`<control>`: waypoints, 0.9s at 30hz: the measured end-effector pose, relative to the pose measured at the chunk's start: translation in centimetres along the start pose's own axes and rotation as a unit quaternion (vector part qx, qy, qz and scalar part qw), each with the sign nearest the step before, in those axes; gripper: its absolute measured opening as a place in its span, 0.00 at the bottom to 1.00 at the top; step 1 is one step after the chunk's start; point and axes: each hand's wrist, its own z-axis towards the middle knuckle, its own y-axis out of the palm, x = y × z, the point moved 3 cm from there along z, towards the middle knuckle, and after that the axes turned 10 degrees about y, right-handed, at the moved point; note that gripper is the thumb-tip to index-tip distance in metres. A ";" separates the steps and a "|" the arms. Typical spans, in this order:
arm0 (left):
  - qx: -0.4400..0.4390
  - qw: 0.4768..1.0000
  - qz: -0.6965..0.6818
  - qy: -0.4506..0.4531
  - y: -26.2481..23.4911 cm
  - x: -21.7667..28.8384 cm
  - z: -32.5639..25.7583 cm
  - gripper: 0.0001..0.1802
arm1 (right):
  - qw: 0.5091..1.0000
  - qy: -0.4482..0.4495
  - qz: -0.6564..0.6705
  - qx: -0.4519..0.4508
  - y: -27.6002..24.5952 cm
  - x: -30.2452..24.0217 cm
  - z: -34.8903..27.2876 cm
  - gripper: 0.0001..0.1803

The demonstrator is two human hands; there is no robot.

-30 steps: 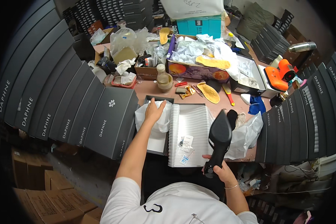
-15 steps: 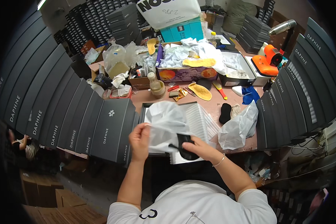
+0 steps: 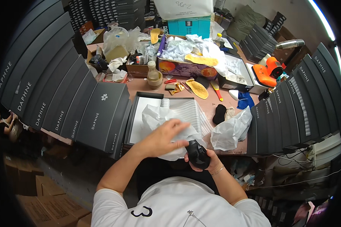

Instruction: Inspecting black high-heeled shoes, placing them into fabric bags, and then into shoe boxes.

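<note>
My right hand (image 3: 213, 162) grips a glossy black shoe (image 3: 198, 154) near the table's front edge; only part of the shoe shows. Stretched over white tissue paper (image 3: 155, 115), my left hand (image 3: 163, 138) has its fingers apart and holds nothing. Its fingertips are close to the shoe, but whether they touch it I cannot tell. Under the tissue lies an open dark shoebox (image 3: 129, 125) with a white inside. Ribbed white sheeting (image 3: 183, 108) spreads over the box's right side.
Stacks of dark shoeboxes (image 3: 98, 109) rise at left, and more shoeboxes (image 3: 288, 102) stand at right. Crumpled white paper (image 3: 231, 130) lies beside black cloth (image 3: 219, 114). Behind are a glue jar (image 3: 154, 77), yellow insoles (image 3: 197, 89), a brush (image 3: 216, 90) and an orange device (image 3: 267, 72).
My left hand has let go of the tissue, which now lies over the box, and has moved right toward the shoe. My right hand has turned the shoe and drawn it nearer me.
</note>
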 end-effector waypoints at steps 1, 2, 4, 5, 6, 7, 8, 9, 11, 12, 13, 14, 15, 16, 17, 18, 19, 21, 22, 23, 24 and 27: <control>-0.018 0.998 0.062 0.015 0.0 0.9 -0.6 0.30 | 1.000 -0.011 0.016 -0.006 -0.3 0.2 0.0 0.42; -0.035 0.991 0.123 0.031 -0.1 1.6 -0.8 0.27 | 0.999 -0.022 0.032 -0.013 -0.5 0.2 -0.1 0.42; 0.053 0.993 0.097 -0.028 -0.7 -0.2 -1.0 0.21 | 0.998 -0.032 0.035 -0.032 -0.7 0.1 0.0 0.41; 0.097 0.990 0.086 -0.061 -1.1 -0.8 -1.1 0.18 | 0.998 -0.033 0.028 -0.045 -0.9 0.1 0.0 0.41; 0.114 0.986 0.080 -0.089 -1.5 -1.1 -1.0 0.16 | 0.998 -0.033 0.020 -0.058 -0.9 0.1 0.0 0.41; 0.134 0.981 0.075 -0.115 -2.2 -1.2 -0.5 0.14 | 0.998 -0.018 0.021 -0.052 -0.8 -0.1 0.0 0.43; 0.155 0.975 0.069 -0.142 -2.6 -1.1 -0.3 0.13 | 0.999 -0.012 0.003 -0.053 -0.4 -0.3 0.1 0.45; 0.168 0.976 0.063 -0.126 -2.6 -0.6 0.0 0.12 | 0.998 -0.006 -0.016 -0.055 0.1 -0.6 0.3 0.46; 0.174 0.977 0.012 -0.120 -2.2 0.3 0.3 0.13 | 0.998 0.011 -0.037 -0.056 0.8 -0.9 0.3 0.51; 0.177 0.977 -0.013 -0.117 -2.0 0.9 0.2 0.13 | 0.997 0.025 -0.061 -0.028 1.3 -1.2 0.4 0.50; 0.186 0.978 -0.022 -0.097 -1.8 1.5 0.3 0.13 | 0.996 0.034 -0.084 0.004 2.0 -1.6 0.2 0.49; 0.181 0.979 -0.010 -0.094 -1.8 2.8 0.3 0.14 | 0.993 0.044 -0.106 0.034 2.6 -2.0 0.2 0.48; 0.179 0.982 0.020 -0.063 -1.5 4.4 0.0 0.15 | 0.993 0.067 -0.081 0.048 3.1 -1.9 0.1 0.44; 0.177 0.983 0.049 -0.025 -1.1 5.9 -0.1 0.17 | 0.996 0.055 -0.048 0.045 4.2 -2.1 0.2 0.36; 0.163 0.984 0.061 0.033 -0.6 7.5 -0.2 0.19 | 0.994 0.030 -0.011 0.100 5.1 -2.0 0.5 0.33; 0.150 0.982 0.068 0.093 0.1 8.8 -0.2 0.20 | 0.987 0.003 0.028 0.156 6.2 -1.9 1.0 0.29; 0.156 0.978 0.080 0.117 1.0 9.4 -0.4 0.21 | 0.964 -0.041 0.105 0.241 7.5 -1.9 2.3 0.22; 0.175 0.970 0.021 0.165 2.3 9.8 -0.4 0.23 | 0.977 -0.134 0.108 0.128 3.8 0.2 3.5 0.19; 0.189 0.967 0.007 0.169 2.3 9.9 -0.5 0.23 | 0.973 -0.155 0.059 0.159 2.6 0.9 5.0 0.20; 0.201 0.964 -0.012 0.172 2.5 10.1 -0.6 0.23 | 0.965 -0.169 0.010 0.202 1.8 1.7 5.8 0.21; 0.214 0.961 -0.031 0.174 2.6 10.3 -0.7 0.22 | 0.957 -0.172 -0.020 0.234 0.9 1.7 6.0 0.22; 0.173 0.975 -0.073 0.116 4.4 10.0 -3.0 0.21 | 0.935 -0.171 -0.084 0.299 0.9 0.4 6.1 0.24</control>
